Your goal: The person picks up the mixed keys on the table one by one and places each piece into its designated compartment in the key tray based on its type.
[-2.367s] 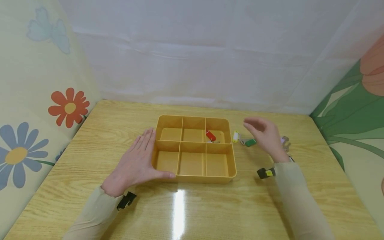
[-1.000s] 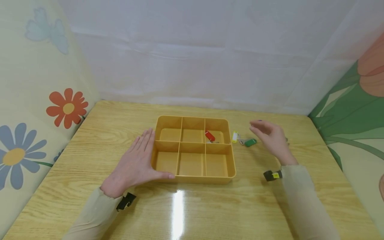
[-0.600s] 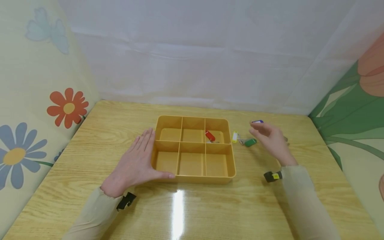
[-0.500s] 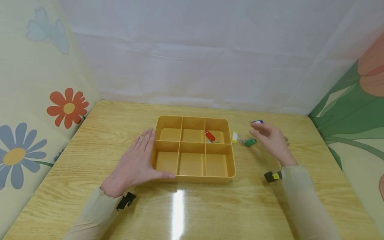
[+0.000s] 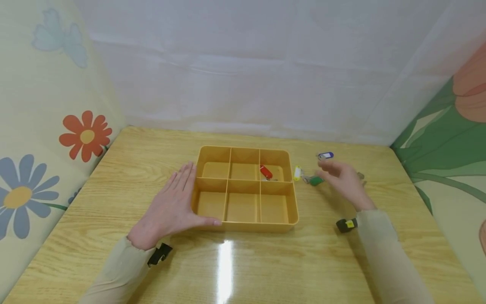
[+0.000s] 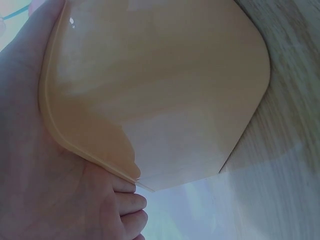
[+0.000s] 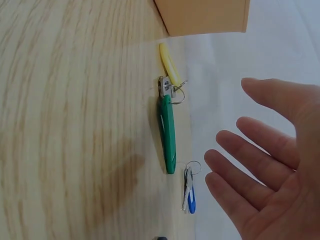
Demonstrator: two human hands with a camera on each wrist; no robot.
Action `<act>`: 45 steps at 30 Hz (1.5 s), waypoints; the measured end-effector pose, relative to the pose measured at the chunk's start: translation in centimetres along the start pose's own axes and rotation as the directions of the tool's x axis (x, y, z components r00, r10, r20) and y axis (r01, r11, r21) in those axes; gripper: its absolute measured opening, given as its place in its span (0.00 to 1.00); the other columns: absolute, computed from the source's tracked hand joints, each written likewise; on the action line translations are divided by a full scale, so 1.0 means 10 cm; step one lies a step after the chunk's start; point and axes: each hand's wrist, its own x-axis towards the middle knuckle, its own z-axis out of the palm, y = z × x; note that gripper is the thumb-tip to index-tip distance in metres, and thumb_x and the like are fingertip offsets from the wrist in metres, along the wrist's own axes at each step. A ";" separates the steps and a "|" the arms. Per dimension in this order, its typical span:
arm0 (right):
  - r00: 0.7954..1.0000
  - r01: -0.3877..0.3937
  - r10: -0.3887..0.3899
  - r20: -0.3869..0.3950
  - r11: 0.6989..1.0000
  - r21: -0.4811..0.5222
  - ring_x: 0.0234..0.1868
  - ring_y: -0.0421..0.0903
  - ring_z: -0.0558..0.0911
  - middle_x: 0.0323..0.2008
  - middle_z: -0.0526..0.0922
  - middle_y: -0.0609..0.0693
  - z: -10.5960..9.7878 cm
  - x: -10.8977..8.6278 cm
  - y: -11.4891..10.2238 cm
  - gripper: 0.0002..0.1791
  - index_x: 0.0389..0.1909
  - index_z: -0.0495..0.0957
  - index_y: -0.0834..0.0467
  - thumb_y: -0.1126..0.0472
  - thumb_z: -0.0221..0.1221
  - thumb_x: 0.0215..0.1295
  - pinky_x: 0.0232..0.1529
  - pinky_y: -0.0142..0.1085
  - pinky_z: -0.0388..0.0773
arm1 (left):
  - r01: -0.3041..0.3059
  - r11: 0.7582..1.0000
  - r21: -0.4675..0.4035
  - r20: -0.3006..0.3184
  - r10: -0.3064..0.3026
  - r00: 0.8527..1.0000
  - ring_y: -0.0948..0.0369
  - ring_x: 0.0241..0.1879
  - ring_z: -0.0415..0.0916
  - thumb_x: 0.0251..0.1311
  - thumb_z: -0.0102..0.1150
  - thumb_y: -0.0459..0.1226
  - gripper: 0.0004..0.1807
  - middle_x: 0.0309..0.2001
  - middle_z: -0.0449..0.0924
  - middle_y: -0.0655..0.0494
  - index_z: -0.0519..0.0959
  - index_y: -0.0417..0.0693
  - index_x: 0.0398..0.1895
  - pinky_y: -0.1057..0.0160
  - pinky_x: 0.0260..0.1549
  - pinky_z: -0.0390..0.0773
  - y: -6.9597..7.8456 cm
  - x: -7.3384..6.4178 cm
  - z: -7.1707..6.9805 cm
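Observation:
My left hand (image 5: 171, 209) rests along the left side of a yellow divided organizer box (image 5: 258, 227), fingers straight and thumb stretched along the front rim. A key with a red tag (image 5: 266, 172) lies in the box's back right compartment. My right hand (image 5: 345, 181) hovers to the right of the box with relaxed, parted fingers and nothing in them. Near it on the table lie a yellow key tag (image 5: 298, 173), a green key tag (image 7: 169, 135) with a metal key, and a blue key tag (image 5: 325, 155) with its key and ring (image 7: 193, 167).
A bit of metal key (image 5: 360, 175) shows behind my right hand, mostly hidden. The wooden table (image 5: 182, 274) meets a white cloth backdrop (image 5: 243, 84). Flower-printed panels (image 5: 34, 126) stand at both sides.
My right hand has shifted right and a little down, uncovering the blue key tag and covering the purple-tagged keys on the right. The left hand and the box stay put.

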 end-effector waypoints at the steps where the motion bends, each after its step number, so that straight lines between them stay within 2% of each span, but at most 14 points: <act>1: 1.000 0.001 -0.001 0.003 1.000 -0.004 0.66 0.61 0.73 0.67 0.75 0.59 0.00 0.00 0.01 0.32 0.69 0.72 0.61 0.45 0.62 0.73 0.66 0.59 0.69 | 0.000 1.000 0.001 0.002 0.000 1.000 0.46 0.79 0.30 0.38 0.48 0.86 0.83 0.80 0.25 0.41 0.30 0.36 0.80 0.47 0.76 0.38 0.00 0.00 0.00; 11: 0.999 -0.018 0.019 0.035 0.999 -0.040 0.68 0.62 0.71 0.68 0.73 0.61 0.04 0.03 0.08 0.37 0.72 0.69 0.61 0.47 0.66 0.69 0.68 0.59 0.66 | -0.006 1.000 0.002 -0.001 0.006 1.000 0.46 0.79 0.30 0.40 0.49 0.85 0.81 0.80 0.25 0.40 0.27 0.38 0.79 0.47 0.76 0.38 0.00 0.00 0.00; 20: 0.997 -0.022 0.027 0.075 0.997 -0.075 0.68 0.62 0.71 0.69 0.72 0.61 0.01 0.04 0.10 0.37 0.71 0.69 0.62 0.51 0.68 0.67 0.69 0.58 0.66 | -0.008 1.000 0.002 -0.004 0.008 1.000 0.46 0.79 0.30 0.40 0.49 0.85 0.81 0.80 0.26 0.40 0.28 0.37 0.79 0.47 0.76 0.38 0.00 -0.01 0.01; 27: 0.993 -0.004 0.018 0.120 0.994 -0.112 0.66 0.64 0.73 0.67 0.73 0.64 -0.01 0.04 0.11 0.34 0.70 0.69 0.65 0.58 0.67 0.67 0.67 0.58 0.67 | -0.013 1.000 -0.003 -0.013 0.013 1.000 0.45 0.79 0.31 0.41 0.50 0.84 0.81 0.80 0.26 0.40 0.31 0.35 0.80 0.47 0.76 0.39 0.00 0.00 0.01; 37: 0.990 0.004 0.016 0.139 0.990 -0.139 0.66 0.64 0.73 0.66 0.74 0.63 -0.02 0.06 0.15 0.32 0.69 0.71 0.64 0.57 0.67 0.67 0.67 0.60 0.67 | -0.010 1.000 0.000 -0.011 0.010 1.000 0.46 0.79 0.31 0.40 0.49 0.85 0.82 0.80 0.26 0.41 0.30 0.36 0.80 0.47 0.76 0.38 0.00 0.00 0.01; 45: 0.988 -0.002 0.029 0.151 0.984 -0.176 0.62 0.62 0.76 0.61 0.79 0.63 -0.02 0.07 0.15 0.28 0.65 0.75 0.64 0.61 0.68 0.66 0.65 0.60 0.69 | -0.014 1.000 -0.001 -0.020 0.014 1.000 0.45 0.79 0.32 0.40 0.48 0.85 0.81 0.80 0.26 0.41 0.28 0.37 0.80 0.48 0.76 0.38 0.00 0.00 0.00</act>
